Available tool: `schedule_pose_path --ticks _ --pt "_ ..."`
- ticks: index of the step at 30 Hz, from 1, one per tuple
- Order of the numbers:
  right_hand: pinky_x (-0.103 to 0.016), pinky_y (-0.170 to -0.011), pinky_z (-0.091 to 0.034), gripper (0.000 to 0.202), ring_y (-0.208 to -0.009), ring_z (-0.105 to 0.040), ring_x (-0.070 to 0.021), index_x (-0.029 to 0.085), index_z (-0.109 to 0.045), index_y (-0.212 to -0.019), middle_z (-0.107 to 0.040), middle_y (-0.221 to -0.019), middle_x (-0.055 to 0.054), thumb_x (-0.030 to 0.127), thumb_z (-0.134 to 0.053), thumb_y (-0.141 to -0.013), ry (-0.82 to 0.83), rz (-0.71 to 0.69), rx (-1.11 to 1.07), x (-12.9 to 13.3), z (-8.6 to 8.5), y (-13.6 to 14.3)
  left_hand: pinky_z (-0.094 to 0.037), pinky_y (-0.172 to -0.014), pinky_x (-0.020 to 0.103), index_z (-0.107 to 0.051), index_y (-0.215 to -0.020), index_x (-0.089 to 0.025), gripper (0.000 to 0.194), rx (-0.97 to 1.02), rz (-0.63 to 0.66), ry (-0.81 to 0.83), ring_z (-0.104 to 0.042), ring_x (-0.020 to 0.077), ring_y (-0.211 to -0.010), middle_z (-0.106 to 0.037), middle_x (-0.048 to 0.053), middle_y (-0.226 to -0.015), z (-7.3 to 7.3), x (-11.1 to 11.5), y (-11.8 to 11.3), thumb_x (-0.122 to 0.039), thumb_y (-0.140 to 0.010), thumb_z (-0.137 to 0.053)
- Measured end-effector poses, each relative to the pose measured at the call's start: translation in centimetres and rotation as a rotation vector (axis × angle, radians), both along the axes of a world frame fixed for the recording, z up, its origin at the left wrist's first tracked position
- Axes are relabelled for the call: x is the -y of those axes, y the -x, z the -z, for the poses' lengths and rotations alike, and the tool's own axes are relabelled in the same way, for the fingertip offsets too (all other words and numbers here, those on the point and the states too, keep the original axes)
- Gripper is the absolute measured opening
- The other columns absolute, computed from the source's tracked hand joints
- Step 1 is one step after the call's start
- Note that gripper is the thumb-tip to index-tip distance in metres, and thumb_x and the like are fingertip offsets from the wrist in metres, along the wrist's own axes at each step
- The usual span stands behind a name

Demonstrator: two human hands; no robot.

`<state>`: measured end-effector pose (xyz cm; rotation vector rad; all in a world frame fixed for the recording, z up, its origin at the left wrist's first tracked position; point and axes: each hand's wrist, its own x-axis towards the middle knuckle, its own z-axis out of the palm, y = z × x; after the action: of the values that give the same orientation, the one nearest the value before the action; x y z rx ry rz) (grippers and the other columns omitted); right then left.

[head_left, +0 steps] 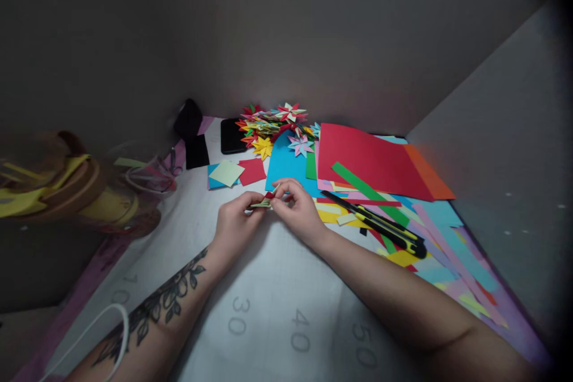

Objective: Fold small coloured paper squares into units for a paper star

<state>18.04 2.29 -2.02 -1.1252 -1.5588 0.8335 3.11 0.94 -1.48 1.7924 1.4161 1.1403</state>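
Between both hands, above the middle of the white mat [192, 334], is a small folded paper piece [267, 197] in red and pale green. My left hand [239, 218] pinches its left side between thumb and fingers. From the right, my right hand [295, 206] is closed on the same piece at the fingertips, which hide part of it. Just beyond the left hand lie a pale green paper square [227, 173], a red paper square [252, 171] and blue ones underneath. Past the right hand is a blue paper sheet [284, 161].
Folded paper stars [268, 122] are heaped at the back wall beside a black phone [233, 136]. Red sheets [371, 158], paper strips [447, 239] and a yellow-black utility knife [380, 227] lie at right. A clear cup [152, 176], scissors [174, 164] and a brown pot-like container [85, 191] stand left.
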Motion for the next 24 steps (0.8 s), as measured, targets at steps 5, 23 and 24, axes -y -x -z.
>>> schedule_pose_path --ticks 5,23,24 --pt "-0.034 -0.082 -0.042 0.008 -0.102 -0.053 -0.0201 0.020 -0.057 -0.067 -0.060 -0.098 -0.004 0.017 -0.056 -0.074 -0.029 -0.015 0.022 -0.04 -0.15 -0.09 -0.049 -0.067 0.026 -0.064 -0.077 -0.018 0.010 0.152 -0.014 0.116 -0.062 0.0151 -0.070 -0.067 0.001 -0.076 -0.03 -0.26 -0.18 -0.023 -0.068 -0.062" --pt "-0.040 -0.090 -0.040 0.011 -0.106 -0.049 -0.0215 0.021 -0.059 -0.069 -0.055 -0.109 -0.005 0.020 -0.054 -0.078 -0.160 -0.074 0.125 0.01 0.06 -0.41 -0.045 -0.053 0.021 -0.059 -0.078 -0.016 0.024 0.349 0.017 0.348 -0.059 0.0124 -0.058 -0.064 0.001 -0.068 -0.60 -0.55 -0.40 -0.028 -0.061 -0.070" --pt "-0.037 -0.088 -0.041 0.009 -0.103 -0.051 -0.0202 0.021 -0.057 -0.069 -0.056 -0.103 -0.005 0.020 -0.054 -0.078 -0.119 -0.086 0.078 -0.06 0.18 -0.33 -0.045 -0.052 0.021 -0.059 -0.079 -0.016 0.024 0.335 0.027 0.339 -0.058 0.0118 -0.057 -0.063 0.000 -0.067 -0.57 -0.57 -0.37 -0.028 -0.061 -0.070"
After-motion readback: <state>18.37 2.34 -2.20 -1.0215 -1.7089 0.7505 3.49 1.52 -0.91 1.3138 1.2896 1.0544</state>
